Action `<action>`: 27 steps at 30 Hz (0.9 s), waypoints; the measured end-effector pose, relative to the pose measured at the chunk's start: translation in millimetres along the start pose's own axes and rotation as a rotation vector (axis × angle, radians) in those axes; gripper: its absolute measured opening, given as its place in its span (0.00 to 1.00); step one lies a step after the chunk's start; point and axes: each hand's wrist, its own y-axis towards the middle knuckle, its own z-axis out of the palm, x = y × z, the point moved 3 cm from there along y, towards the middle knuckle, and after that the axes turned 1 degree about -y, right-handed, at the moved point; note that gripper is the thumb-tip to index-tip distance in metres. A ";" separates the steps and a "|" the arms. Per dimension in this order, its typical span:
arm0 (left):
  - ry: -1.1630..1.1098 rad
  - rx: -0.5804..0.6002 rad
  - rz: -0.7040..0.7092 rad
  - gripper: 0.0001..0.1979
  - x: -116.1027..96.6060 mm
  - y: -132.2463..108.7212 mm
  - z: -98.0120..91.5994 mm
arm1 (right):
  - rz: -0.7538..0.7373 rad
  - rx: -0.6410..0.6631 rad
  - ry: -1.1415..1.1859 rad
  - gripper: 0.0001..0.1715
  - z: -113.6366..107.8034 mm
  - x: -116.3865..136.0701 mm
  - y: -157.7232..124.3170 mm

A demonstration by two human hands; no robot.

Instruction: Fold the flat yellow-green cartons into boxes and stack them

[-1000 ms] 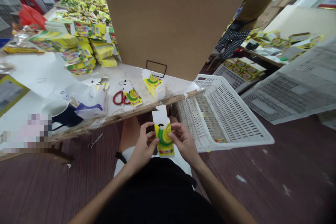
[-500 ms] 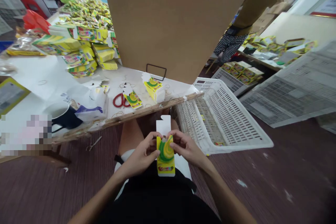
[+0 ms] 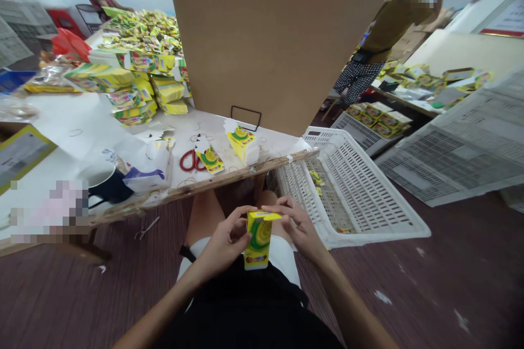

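Above my lap is a small yellow and green carton (image 3: pixel 258 241), upright, its printed front toward me. My left hand (image 3: pixel 227 237) is closed round its left side, thumb on the front and fingers behind. With thumb and fingers, my right hand (image 3: pixel 302 233) pinches the yellow top flap (image 3: pixel 272 216), which is folded over toward the right. The inside of the carton is hidden. On the table edge ahead stands a stack of flat cartons (image 3: pixel 244 146). Left of it, one flat carton (image 3: pixel 211 160) lies partly over red-handled scissors (image 3: pixel 188 160).
A large cardboard sheet (image 3: pixel 278 38) rises behind the table edge (image 3: pixel 196 184). At the right sits a white plastic crate (image 3: pixel 368 191) with a few small cartons inside. A dark mug (image 3: pixel 108 188) is at the left. Cartons are heaped behind; two people are farther back.
The white flap that stood up from the carton is now folded down over its top. My right hand has shifted up to the flap. More small cartons show in the crate.
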 end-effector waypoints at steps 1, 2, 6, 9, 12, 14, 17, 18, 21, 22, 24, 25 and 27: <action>0.006 -0.017 -0.006 0.23 0.7 0.2 0.2 | 0.059 0.049 0.030 0.22 0.0 -0.1 -0.8; 0.014 -0.030 -0.012 0.23 1.1 0.5 1.0 | 0.128 0.101 0.069 0.22 1.3 -0.6 -1.8; 0.038 -0.039 -0.041 0.24 1.0 1.6 5.8 | 0.281 0.117 0.046 0.18 8.7 -3.1 -2.0; -0.005 -0.029 -0.047 0.25 -1.2 2.3 6.2 | 0.284 0.063 -0.045 0.14 12.6 -5.1 1.9; -0.085 -0.026 -0.049 0.26 -4.8 3.3 4.1 | 0.309 0.088 0.037 0.19 16.3 -7.9 4.4; -0.122 -0.042 -0.047 0.26 -6.9 3.7 2.6 | 0.304 0.114 0.124 0.21 17.2 -8.2 4.7; -0.134 -0.054 -0.040 0.26 -7.7 3.6 2.8 | 0.280 0.153 0.147 0.22 16.0 -6.9 4.1; -0.129 -0.052 -0.038 0.26 -7.1 3.4 3.5 | 0.276 0.159 0.098 0.22 15.4 -6.4 3.8; -0.118 -0.048 -0.028 0.25 -4.0 2.9 6.1 | 0.273 0.144 -0.160 0.21 16.0 -4.1 3.8; -0.114 -0.050 -0.023 0.25 -3.0 2.8 6.7 | 0.273 0.127 -0.241 0.20 17.3 -3.2 4.1; -0.105 -0.055 -0.013 0.25 -1.8 3.0 7.2 | 0.270 0.082 -0.354 0.19 21.1 -1.5 5.1; -0.101 -0.058 -0.008 0.25 -1.8 3.2 6.9 | 0.267 0.057 -0.392 0.19 22.7 -1.0 5.7; -0.100 -0.062 -0.006 0.26 -3.1 3.8 5.2 | 0.259 0.028 -0.414 0.20 24.1 -1.1 6.8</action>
